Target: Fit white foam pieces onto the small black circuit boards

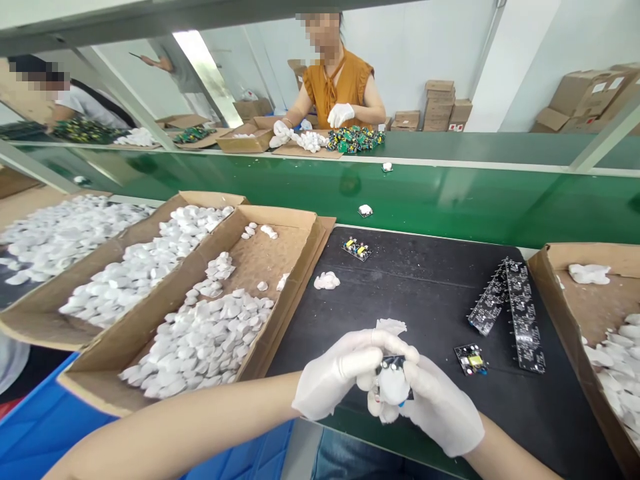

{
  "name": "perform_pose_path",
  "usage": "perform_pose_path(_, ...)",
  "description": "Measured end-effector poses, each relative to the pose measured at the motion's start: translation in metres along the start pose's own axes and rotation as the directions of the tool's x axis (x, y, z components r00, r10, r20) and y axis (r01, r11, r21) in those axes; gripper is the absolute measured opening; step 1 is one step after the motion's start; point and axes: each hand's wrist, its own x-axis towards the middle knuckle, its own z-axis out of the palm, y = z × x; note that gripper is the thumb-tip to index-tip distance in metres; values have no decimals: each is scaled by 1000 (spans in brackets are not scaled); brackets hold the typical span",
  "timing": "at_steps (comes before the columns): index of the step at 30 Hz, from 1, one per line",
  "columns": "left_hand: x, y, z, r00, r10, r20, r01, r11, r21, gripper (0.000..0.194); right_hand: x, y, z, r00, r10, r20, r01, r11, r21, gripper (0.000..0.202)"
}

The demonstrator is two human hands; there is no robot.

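Note:
Both of my hands wear thin white gloves and meet over the near edge of the black mat (400, 280). Between them is a small circuit board (393, 365) with a white putty-like lump (393, 387) on its face. My left hand (345, 370) grips the board from the left, fingers bent round its top. My right hand (437, 400) closes on its right side, thumb at the upper corner. Right of my hands lies a loose circuit board (471, 360) with a yellow part. Farther off on the mat are a white lump (327, 281) and a yellow-topped board pair (357, 249).
Cardboard trays (320, 230) of white lumps stand at left; another tray (560, 300) is at right. Long black board strips (524, 313) lie near it. Beyond runs a green conveyor (450, 200) carrying a white-lumped board (365, 211). A gloved co-worker (340, 93) sits across.

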Motion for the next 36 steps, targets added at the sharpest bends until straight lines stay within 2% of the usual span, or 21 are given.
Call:
perform_pose_path(6,1,2,2,997,-36,-66,39,998,54,50,0,0,-1,1000,14,7,-13,1000,-9,52)
perform_pose_path(14,2,8,2,996,11,-89,5,985,175,53,1,-8,5,994,93,-57,-94,995,-18,52)
perform_pose_path(19,3,5,0,998,58,-12,-54,975,216,51,2,-5,4,997,48,-57,-53,995,-90,54)
perform_pose_path(25,0,10,3,992,106,-69,-70,915,397,49,2,1,-1,996,39,-80,-45,996,-73,54)
perform_pose_path(29,1,11,-1,980,185,-80,-112,831,545,43,2,-5,4,993,77,-93,-72,996,51,46)
perform_pose_path(31,3,8,-4,962,264,-62,-167,757,632,39,3,-9,6,994,56,-98,-42,990,134,37)
perform_pose_path(34,5,4,-6,900,435,17,-279,547,789,49,5,-9,4,997,2,-73,15,970,242,23)
perform_pose_path(36,6,3,-5,865,497,73,-313,421,851,45,5,-6,1,999,-7,-41,18,961,277,21)
